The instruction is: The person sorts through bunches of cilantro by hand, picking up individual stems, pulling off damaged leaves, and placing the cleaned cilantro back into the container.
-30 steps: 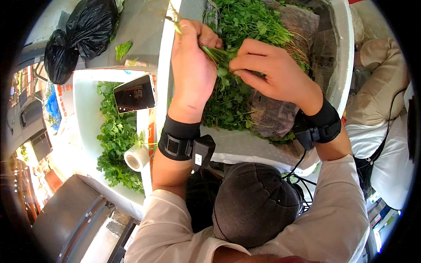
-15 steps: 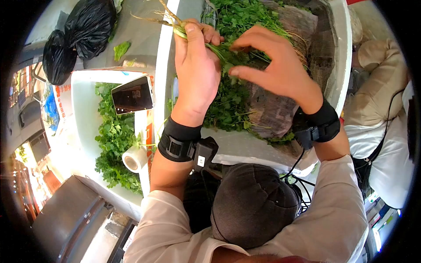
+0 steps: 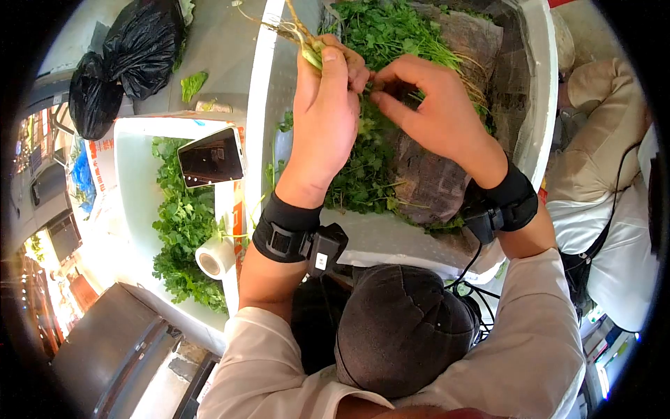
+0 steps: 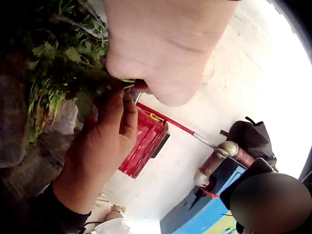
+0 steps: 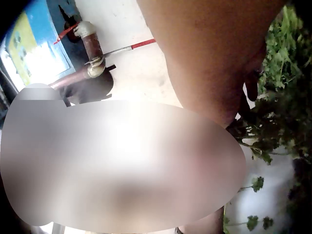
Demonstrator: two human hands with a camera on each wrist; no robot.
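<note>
Stems of a coriander sprig (image 3: 312,53) lie in the grip of my left hand (image 3: 326,115), its thin roots poking out past the thumb at the top of the head view. Close beside those fingers, my right hand (image 3: 443,105) pinches at the sprig with thumb and forefinger. The left wrist view shows the right fingertips (image 4: 127,95) together at a thin pale stem, just under the left hand. Below both hands spreads a heap of coriander (image 3: 363,171) in a white foam box (image 3: 259,105). Most of the held sprig is hidden by the hands.
Newspaper-wrapped bundles (image 3: 433,174) lie in the foam box. Left of it, a second white box (image 3: 136,181) holds more coriander, with a phone (image 3: 211,157) and a white roll (image 3: 211,260) at its edge. Black plastic bags (image 3: 143,45) sit at upper left.
My left hand has shifted right and slightly down with the sprig, its roots now showing more. The right thumb and forefinger, spread half a second ago, have come together near the left fingers.
</note>
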